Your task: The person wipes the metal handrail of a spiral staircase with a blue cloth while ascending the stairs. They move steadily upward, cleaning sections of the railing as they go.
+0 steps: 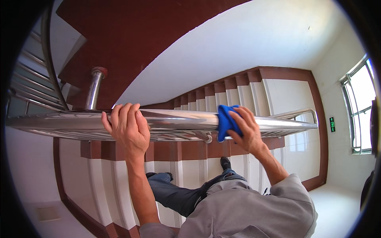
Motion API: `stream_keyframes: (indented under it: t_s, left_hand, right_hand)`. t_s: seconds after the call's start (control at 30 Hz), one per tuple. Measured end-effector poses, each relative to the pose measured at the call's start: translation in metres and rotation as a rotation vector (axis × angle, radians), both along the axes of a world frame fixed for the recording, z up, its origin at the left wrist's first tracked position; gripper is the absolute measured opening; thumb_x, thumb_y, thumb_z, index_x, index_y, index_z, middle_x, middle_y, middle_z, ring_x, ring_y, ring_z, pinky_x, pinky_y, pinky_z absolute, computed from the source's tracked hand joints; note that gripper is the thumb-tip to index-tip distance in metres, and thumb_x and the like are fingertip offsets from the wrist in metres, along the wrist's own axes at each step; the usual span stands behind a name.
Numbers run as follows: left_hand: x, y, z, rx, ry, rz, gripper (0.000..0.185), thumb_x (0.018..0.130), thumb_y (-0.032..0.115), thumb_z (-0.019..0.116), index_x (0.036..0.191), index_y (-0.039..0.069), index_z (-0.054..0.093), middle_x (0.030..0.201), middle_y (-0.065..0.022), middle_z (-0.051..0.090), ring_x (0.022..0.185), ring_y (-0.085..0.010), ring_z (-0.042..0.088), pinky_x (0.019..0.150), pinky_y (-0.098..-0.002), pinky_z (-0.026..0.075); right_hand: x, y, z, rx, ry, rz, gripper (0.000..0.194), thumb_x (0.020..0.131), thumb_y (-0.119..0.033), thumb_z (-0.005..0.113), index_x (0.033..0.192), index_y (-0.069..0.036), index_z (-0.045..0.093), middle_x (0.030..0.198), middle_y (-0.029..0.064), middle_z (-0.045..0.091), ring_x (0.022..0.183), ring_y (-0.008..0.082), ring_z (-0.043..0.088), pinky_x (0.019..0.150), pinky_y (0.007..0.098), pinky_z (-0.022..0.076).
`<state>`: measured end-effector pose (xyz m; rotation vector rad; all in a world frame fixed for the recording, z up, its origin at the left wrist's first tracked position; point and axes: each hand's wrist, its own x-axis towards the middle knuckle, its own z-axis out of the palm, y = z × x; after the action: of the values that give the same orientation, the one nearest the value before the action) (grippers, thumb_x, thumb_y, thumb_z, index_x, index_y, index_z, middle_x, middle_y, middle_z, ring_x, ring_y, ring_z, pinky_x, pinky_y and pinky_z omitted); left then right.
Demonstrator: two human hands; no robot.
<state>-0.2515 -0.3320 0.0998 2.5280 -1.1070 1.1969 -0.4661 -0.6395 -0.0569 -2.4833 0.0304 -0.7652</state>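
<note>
A shiny stainless-steel handrail runs across the view in front of me. My left hand rests over the rail left of centre, its fingers curled across the top. Farther right, my right hand presses a bunched blue cloth around the same rail. The cloth covers a short stretch of the metal, and part of it is hidden under my fingers. Bare rail shows between the two hands.
Steps with brown edges lie beneath my feet. Another flight runs beyond the rail to a landing. A steel post stands behind the rail at left. A barred window and a lit green exit sign are at right.
</note>
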Motion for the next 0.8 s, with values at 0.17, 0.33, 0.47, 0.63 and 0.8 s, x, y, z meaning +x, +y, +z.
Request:
stream_keyframes:
  t_s: [0.17, 0.33, 0.47, 0.63, 0.8]
  left_hand:
    - [0.005, -0.002, -0.005, -0.035, -0.054, 0.003, 0.024, 0.108, 0.020, 0.061, 0.109, 0.008, 0.083, 0.108, -0.0023, 0.080, 0.121, -0.0279, 0.070, 0.132, -0.0598, 0.025]
    - [0.009, -0.001, -0.007, -0.044, -0.098, -0.014, 0.025, 0.108, 0.020, 0.060, 0.107, 0.010, 0.082, 0.109, -0.0019, 0.080, 0.120, -0.0266, 0.070, 0.131, -0.0593, 0.025]
    - [0.010, 0.002, -0.008, -0.001, -0.084, -0.008, 0.026, 0.111, 0.021, 0.058, 0.110, 0.012, 0.082, 0.114, -0.0017, 0.080, 0.125, -0.0273, 0.069, 0.131, -0.0599, 0.025]
    - [0.004, 0.000, 0.000, 0.056, -0.052, 0.032, 0.030, 0.114, 0.023, 0.054, 0.113, 0.013, 0.082, 0.117, -0.0015, 0.082, 0.128, -0.0275, 0.069, 0.131, -0.0631, 0.026]
    - [-0.019, -0.021, 0.010, 0.158, 0.103, 0.165, 0.027, 0.116, 0.025, 0.057, 0.113, 0.011, 0.080, 0.119, -0.0024, 0.078, 0.128, -0.0272, 0.067, 0.132, -0.0676, 0.024]
  right_hand:
    - [-0.026, -0.032, -0.025, -0.012, 0.071, -0.103, 0.073, 0.095, -0.032, 0.087, 0.158, -0.011, 0.059, 0.158, 0.0227, 0.057, 0.147, 0.0503, 0.054, 0.121, 0.0636, 0.0492]
    - [0.015, 0.017, 0.005, 0.016, -0.033, -0.019, 0.075, 0.091, -0.029, 0.091, 0.156, -0.008, 0.060, 0.154, 0.0238, 0.059, 0.146, 0.0499, 0.054, 0.119, 0.0637, 0.0490]
    - [0.065, 0.073, 0.043, 0.062, -0.156, 0.100, 0.071, 0.092, -0.033, 0.090, 0.153, -0.009, 0.062, 0.145, 0.0225, 0.061, 0.138, 0.0465, 0.057, 0.117, 0.0622, 0.0492]
    - [0.077, 0.093, 0.058, 0.086, -0.268, 0.118, 0.074, 0.093, -0.035, 0.089, 0.156, -0.013, 0.059, 0.147, 0.0216, 0.059, 0.140, 0.0455, 0.055, 0.115, 0.0622, 0.0491]
    - [0.027, 0.045, 0.017, 0.038, -0.159, 0.082, 0.078, 0.090, -0.030, 0.092, 0.159, -0.016, 0.057, 0.158, 0.0212, 0.054, 0.150, 0.0481, 0.049, 0.121, 0.0645, 0.0449]
